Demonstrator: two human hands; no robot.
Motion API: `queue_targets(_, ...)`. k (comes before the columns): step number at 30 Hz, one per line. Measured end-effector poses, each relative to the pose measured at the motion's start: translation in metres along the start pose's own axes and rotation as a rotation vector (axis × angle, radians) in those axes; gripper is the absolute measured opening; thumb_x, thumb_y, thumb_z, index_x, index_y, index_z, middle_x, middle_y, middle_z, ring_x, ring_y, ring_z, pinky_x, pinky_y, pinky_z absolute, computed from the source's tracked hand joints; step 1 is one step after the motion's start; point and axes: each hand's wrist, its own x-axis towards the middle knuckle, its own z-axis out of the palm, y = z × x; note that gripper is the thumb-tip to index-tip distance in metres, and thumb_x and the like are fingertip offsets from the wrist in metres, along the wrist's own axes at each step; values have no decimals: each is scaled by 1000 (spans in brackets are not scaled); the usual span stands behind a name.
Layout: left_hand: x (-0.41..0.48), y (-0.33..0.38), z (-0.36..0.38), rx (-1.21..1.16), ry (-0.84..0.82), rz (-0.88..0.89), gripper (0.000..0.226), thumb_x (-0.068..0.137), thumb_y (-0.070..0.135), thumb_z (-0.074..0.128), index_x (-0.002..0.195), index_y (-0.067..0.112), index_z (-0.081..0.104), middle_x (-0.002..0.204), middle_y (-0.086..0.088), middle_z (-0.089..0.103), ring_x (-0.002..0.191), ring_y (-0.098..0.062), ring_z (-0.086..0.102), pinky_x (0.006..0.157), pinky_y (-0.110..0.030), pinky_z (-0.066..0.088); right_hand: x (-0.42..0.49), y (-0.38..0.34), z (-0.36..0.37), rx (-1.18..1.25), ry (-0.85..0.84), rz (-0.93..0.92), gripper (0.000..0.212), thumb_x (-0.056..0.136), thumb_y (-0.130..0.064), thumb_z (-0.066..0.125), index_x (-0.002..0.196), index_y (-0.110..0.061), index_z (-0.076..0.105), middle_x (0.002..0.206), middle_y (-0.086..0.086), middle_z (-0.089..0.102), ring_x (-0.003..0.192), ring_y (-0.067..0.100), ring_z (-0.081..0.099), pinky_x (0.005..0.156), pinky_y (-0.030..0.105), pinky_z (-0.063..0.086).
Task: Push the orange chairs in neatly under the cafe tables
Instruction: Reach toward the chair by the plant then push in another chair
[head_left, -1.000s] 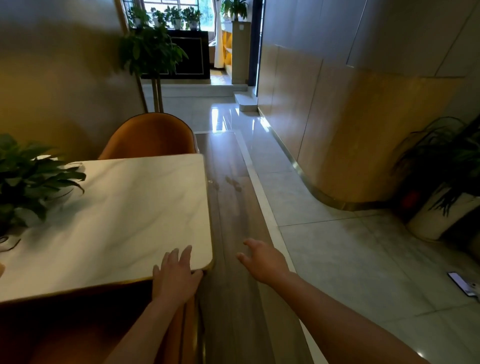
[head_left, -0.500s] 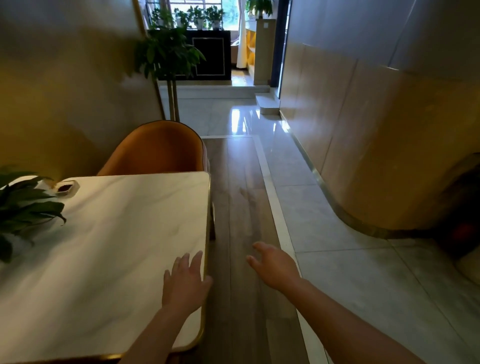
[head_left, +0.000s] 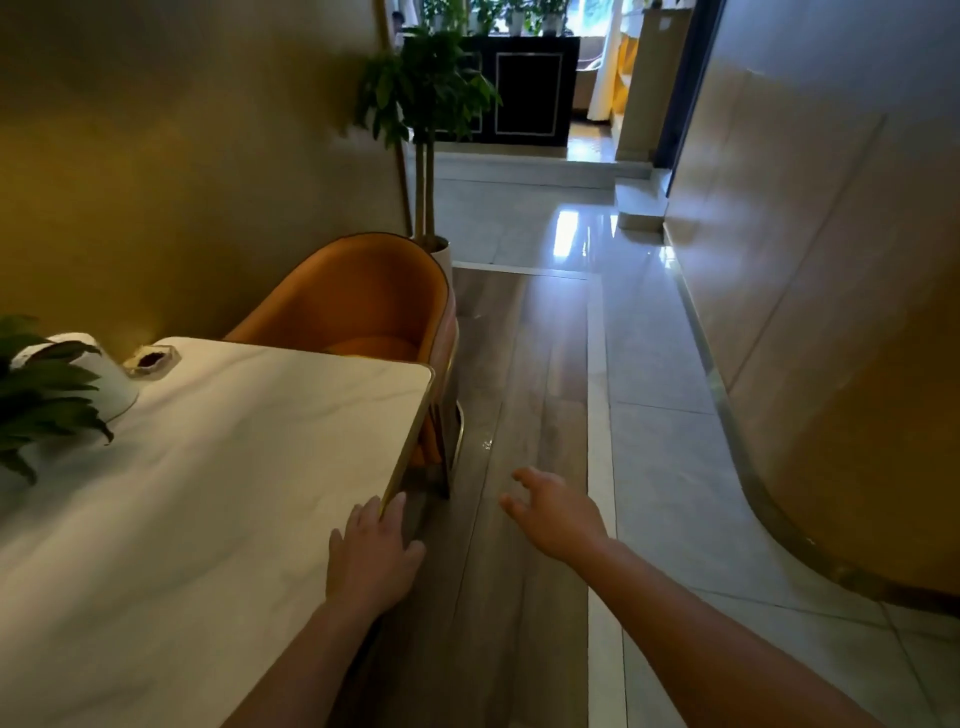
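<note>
An orange chair (head_left: 358, 301) with a rounded back stands at the far end of the white marble cafe table (head_left: 208, 467), its seat partly under the tabletop and its gold legs showing at the table's right corner. My left hand (head_left: 371, 553) hovers flat over the table's right gold edge, fingers apart and holding nothing. My right hand (head_left: 556, 512) is out over the wooden floor strip to the right of the table, open, fingers loosely spread. Both hands are well short of the chair.
A potted plant (head_left: 41, 389) and a small tray (head_left: 150, 358) sit on the table's left side. A tall potted tree (head_left: 426, 104) stands behind the chair. A curved wall (head_left: 831, 364) bounds the tiled aisle on the right; a step and black counter lie ahead.
The view has moved forward along the table's right side toward the far chair. The near chair and the right-hand floor plant have left the frame. Both hands stay open and have moved forward with me.
</note>
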Motion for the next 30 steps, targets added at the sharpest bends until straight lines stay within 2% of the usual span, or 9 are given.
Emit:
queue_targets(8,104,50,2,-52,3,-58,70,100,50,44,159,29,12,167,-6,14,153,-26,12,122,-50,21,117,39,-30,-30,-52,-39,51,96,-53,52,141,-29,47,136,0,58,117,16,59,96,33,51)
queue_targets(16,233,83,-16,-155,-29,-125,71,100,49,46,159,29,12,167,-5,13,153,-26,13,122,-46,23,262,53,-75,-107,-112,-57,51,97,-50,53,143,-29,46,140,-3,56,124,15,55,101,31,46)
queue_targets(20,287,99,-26,-156,-54,-151,71,100,49,45,159,29,12,167,-5,12,153,-26,12,122,-45,22,328,54,-94,-99,-126,-83,50,97,-48,54,143,-28,46,140,-3,56,123,14,56,100,30,46)
queue_targets(27,381,131,-35,-188,-41,-260,70,100,50,44,159,30,12,167,-4,11,153,-26,12,121,-43,23,450,63,-118,-169,-196,-181,46,96,-50,52,138,-30,49,129,0,62,113,17,60,95,38,52)
queue_targets(30,425,150,-33,-205,3,-314,70,99,51,45,159,30,13,166,-4,14,152,-24,16,120,-43,26,510,69,-131,-186,-237,-259,45,98,-48,51,139,-29,48,129,-1,62,113,15,60,94,32,50)
